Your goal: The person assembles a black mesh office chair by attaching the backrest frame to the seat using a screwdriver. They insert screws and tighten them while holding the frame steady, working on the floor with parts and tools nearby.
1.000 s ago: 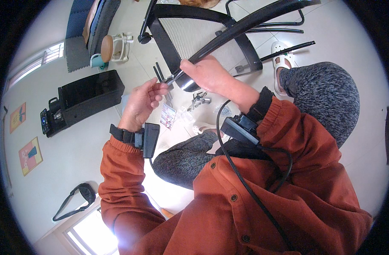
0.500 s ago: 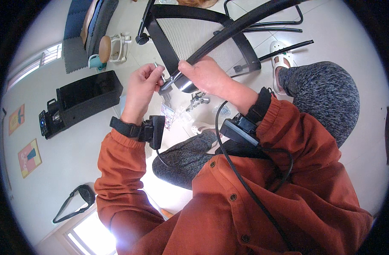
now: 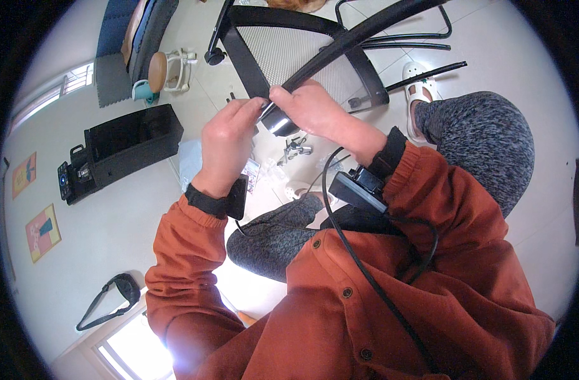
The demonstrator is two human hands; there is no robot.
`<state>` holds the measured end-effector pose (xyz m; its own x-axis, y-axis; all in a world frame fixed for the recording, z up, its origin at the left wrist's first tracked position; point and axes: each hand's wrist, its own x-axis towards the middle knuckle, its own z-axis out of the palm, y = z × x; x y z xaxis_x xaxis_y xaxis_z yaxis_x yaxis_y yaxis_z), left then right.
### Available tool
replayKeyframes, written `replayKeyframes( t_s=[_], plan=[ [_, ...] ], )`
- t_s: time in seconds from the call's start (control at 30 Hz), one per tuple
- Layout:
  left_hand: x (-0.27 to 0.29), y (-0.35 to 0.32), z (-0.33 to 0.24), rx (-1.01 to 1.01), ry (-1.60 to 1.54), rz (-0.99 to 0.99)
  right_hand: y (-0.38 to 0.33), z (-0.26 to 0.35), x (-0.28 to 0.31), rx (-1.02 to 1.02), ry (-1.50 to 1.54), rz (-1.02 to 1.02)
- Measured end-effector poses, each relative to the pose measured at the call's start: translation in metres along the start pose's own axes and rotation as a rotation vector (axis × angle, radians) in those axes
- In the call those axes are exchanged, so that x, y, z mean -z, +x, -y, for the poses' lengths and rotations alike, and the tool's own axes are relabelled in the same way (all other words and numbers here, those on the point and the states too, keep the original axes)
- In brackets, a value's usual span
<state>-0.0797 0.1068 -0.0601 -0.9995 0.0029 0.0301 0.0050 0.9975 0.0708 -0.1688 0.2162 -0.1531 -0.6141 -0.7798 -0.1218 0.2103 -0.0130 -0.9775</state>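
My right hand (image 3: pixel 311 115) is wrapped round a thick black tube (image 3: pixel 359 39) near its shiny chrome end (image 3: pixel 280 123). The tube slants from the upper right down to my hands. Close against that end, my left hand (image 3: pixel 225 144) is closed with its fingertips pinched, the back of the hand toward me. A small metal part (image 3: pixel 264 111) shows at those fingertips, mostly hidden by them. Behind the tube stands a black-framed mesh panel (image 3: pixel 273 50). Several metal fittings (image 3: pixel 294 149) lie on the floor below my hands.
Black bent metal tubes (image 3: pixel 416 44) stand at the upper right. A stool with a round wooden seat (image 3: pixel 157 73), a teal mug (image 3: pixel 144 92) and a black box-shaped appliance (image 3: pixel 134 142) are at left. A black cable (image 3: pixel 365 278) runs over my torso.
My left hand has turned and moved right, nearer the tube's end; the metal piece in its fingers is now mostly covered. My right hand and the tube have hardly moved.
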Motion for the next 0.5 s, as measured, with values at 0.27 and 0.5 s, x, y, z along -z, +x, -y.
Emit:
replayKeyframes(
  t_s=[0.27, 0.5],
  plan=[
    [-0.012, -0.033, -0.009, 0.098, -0.209, -0.173, 0.000, -0.002, -0.001, 0.045, 0.033, -0.022],
    [-0.011, -0.020, -0.008, 1.021, -1.117, 0.007, 0.001, -0.001, -0.002, -0.033, 0.007, 0.005]
  ],
)
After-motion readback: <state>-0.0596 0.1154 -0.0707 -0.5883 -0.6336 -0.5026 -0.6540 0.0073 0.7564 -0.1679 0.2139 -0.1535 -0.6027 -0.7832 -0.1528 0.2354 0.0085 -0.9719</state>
